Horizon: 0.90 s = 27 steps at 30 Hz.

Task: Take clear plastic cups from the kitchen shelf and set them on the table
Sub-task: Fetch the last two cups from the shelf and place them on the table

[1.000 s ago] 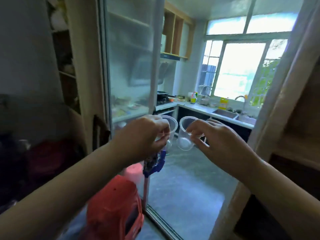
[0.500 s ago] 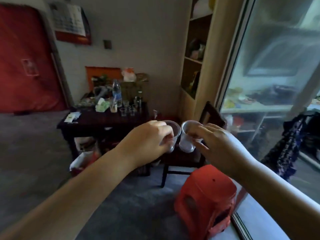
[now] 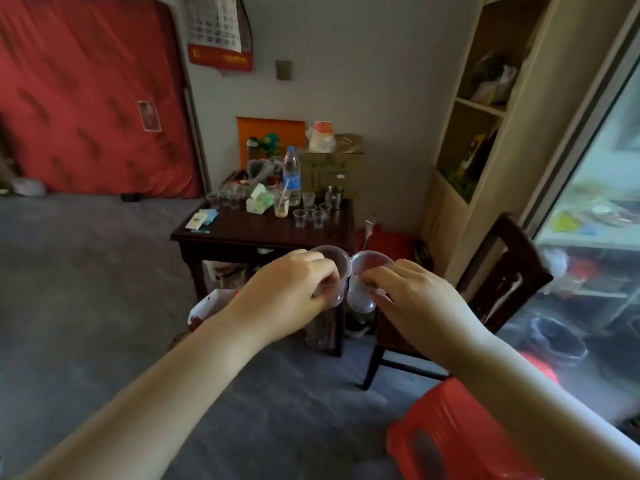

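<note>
My left hand [image 3: 287,292] grips a clear plastic cup [image 3: 335,268] by its side, and my right hand [image 3: 415,299] grips a second clear plastic cup [image 3: 363,282]. The two cups sit side by side in mid-air, rims almost touching, in front of me. Beyond them stands a dark wooden table [image 3: 242,233] against the wall. Several small clear cups [image 3: 311,214] stand on its right part, and more stand in a row [image 3: 225,199] at its back left.
The table also carries a water bottle [image 3: 292,174], a green tissue pack [image 3: 259,201] and a cardboard box [image 3: 332,171]. A dark wooden chair [image 3: 498,282] stands right of the table, a red plastic stool [image 3: 450,434] at my lower right. A shelf unit [image 3: 485,109] and glass sliding door [image 3: 595,202] line the right.
My view has swung left from the kitchen doorway to the room, and the table has come nearer and more central. Both hands keep hold of their cups.
</note>
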Tool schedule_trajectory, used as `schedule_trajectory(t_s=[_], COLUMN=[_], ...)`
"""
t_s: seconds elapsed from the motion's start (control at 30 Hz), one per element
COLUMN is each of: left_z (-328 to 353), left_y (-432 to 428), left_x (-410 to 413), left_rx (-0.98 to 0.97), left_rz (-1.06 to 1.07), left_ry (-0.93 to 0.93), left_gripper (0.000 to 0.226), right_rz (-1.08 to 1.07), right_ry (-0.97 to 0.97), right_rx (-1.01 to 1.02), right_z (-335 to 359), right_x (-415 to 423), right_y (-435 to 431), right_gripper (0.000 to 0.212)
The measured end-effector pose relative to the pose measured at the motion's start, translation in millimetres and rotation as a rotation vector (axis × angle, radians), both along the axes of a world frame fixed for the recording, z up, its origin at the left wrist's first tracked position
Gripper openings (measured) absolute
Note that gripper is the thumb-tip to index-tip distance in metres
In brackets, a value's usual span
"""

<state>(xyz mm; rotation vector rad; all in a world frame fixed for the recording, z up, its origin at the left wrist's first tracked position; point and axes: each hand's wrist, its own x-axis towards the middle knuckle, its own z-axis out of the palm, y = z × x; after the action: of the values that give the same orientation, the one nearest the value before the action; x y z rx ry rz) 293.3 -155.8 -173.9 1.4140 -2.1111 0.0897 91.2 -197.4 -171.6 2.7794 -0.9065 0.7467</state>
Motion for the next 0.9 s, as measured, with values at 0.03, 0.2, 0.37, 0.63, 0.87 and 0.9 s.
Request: schedule_trajectory(t_s=[0.03,0.2,0.37,0.63,0.87,0.9], left_z=[-1.4,-8.2,-16.9,-42.4,-65.3,-68.8], left_y=[-14.7,-85.3,-138.3,-195.8,-255.1,-267.0], left_x=[-2.4,-13.1,-8.0,24.6,64.3,72.1], left_rx=[-0.003,0.017,0.039,0.122,0.174,0.181], left_rz=[0.01,0.061,0.109,0.195,0.203,0.198], left_ry=[-0.004,-0.039,-0.018,-0.03,0.011,0.029], left_gripper=[0.011,0.014,0.01,0.011,0.017,0.019], right_rz=[0.004,0.04,0.078,0.109,0.136,0.128], right_ry=[0.01,0.09,0.076,-0.031,0.025,0.03], right_rx=[0.004,0.047,0.068,0.167,0.179,0.182], right_z=[0.4,-0.2,-13.7,-37.0,-57.3,-60.8], right_x=[-1.9,-11.2,-4.6,29.0,74.6,82.4], right_y=[-14.9,-90.1,-153.5,-221.0,-277.0,-287.2], right_gripper=[0.04,0.04,0.026,0.032,0.042,0.042])
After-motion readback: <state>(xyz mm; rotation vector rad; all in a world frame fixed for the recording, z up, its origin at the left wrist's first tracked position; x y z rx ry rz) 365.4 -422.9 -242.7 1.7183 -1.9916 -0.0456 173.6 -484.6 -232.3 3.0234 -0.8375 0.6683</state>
